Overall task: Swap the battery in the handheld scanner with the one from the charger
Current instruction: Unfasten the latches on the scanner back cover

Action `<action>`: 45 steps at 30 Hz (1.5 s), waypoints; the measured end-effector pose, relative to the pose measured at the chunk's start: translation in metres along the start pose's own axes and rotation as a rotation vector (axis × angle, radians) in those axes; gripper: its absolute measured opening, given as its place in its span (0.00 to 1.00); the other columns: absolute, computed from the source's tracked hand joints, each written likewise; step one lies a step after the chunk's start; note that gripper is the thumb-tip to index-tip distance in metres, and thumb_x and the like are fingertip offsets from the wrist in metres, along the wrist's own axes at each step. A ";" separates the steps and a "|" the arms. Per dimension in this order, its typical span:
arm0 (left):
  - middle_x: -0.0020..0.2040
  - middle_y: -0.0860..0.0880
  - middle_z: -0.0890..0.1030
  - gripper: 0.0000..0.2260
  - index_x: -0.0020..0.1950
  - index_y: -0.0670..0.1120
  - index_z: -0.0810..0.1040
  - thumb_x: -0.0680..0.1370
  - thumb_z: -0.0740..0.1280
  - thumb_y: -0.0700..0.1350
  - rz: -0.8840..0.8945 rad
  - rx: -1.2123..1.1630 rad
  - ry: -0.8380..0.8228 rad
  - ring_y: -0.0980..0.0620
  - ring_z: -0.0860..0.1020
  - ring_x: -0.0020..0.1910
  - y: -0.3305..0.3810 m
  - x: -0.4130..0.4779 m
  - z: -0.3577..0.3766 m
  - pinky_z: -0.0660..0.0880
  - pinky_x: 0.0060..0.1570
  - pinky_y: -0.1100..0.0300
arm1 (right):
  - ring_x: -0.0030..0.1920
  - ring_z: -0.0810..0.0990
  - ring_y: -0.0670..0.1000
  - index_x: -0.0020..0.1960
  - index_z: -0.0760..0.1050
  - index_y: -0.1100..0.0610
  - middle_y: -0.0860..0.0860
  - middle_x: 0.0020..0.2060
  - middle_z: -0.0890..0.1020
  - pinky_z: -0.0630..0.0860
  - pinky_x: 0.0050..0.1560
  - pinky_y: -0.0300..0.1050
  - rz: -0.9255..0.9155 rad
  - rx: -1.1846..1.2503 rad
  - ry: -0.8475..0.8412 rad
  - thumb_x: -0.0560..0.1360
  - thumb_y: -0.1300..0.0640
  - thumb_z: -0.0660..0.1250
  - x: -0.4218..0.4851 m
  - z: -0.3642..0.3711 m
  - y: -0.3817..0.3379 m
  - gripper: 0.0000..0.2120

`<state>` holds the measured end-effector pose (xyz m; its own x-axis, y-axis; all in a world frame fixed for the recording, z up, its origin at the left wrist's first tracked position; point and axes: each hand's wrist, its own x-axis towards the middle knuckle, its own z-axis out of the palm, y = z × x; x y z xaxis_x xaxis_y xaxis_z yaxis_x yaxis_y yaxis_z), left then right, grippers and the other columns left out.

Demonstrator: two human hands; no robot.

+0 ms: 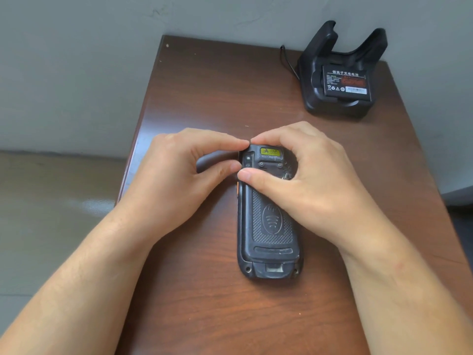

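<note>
Scanner [268, 226] face-down on table [204, 98] | both hands (L [179, 172], R [307, 180]) pinch top end

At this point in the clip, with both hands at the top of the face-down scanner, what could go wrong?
1. The scanner lies loose on the table; prying by the left hand and right hand could make it skid or twist.
2. The back cover still looks seated; forcing it from the top might snap a latch.
3. The charger, holding the spare battery, sits near the table's far right edge; a careless reach could knock it.
</note>
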<state>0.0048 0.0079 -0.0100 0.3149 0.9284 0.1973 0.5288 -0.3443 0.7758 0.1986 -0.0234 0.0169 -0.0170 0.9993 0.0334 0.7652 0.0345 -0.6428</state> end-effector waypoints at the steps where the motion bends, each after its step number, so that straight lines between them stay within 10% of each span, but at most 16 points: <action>1: 0.55 0.61 0.85 0.14 0.60 0.56 0.84 0.74 0.72 0.50 0.002 0.001 0.001 0.62 0.81 0.58 0.000 0.000 0.000 0.77 0.62 0.57 | 0.60 0.78 0.48 0.58 0.80 0.41 0.40 0.53 0.80 0.76 0.63 0.51 0.007 -0.004 -0.010 0.66 0.34 0.72 0.001 0.000 -0.001 0.24; 36: 0.55 0.63 0.84 0.19 0.68 0.59 0.78 0.76 0.70 0.53 0.045 0.054 0.002 0.56 0.81 0.59 0.003 -0.001 0.001 0.76 0.61 0.48 | 0.59 0.80 0.41 0.66 0.77 0.44 0.43 0.57 0.82 0.76 0.62 0.39 -0.038 0.027 0.095 0.74 0.48 0.72 -0.005 -0.005 0.001 0.21; 45: 0.60 0.63 0.82 0.16 0.65 0.62 0.80 0.77 0.66 0.57 0.098 0.110 -0.060 0.53 0.78 0.63 -0.003 0.000 0.003 0.76 0.59 0.46 | 0.37 0.74 0.34 0.44 0.85 0.45 0.42 0.38 0.79 0.65 0.40 0.24 -0.002 -0.155 -0.083 0.75 0.50 0.67 -0.015 -0.034 -0.009 0.07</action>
<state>0.0057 0.0082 -0.0147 0.4141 0.8807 0.2298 0.5752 -0.4489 0.6838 0.2138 -0.0394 0.0480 -0.0669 0.9972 -0.0323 0.8552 0.0406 -0.5166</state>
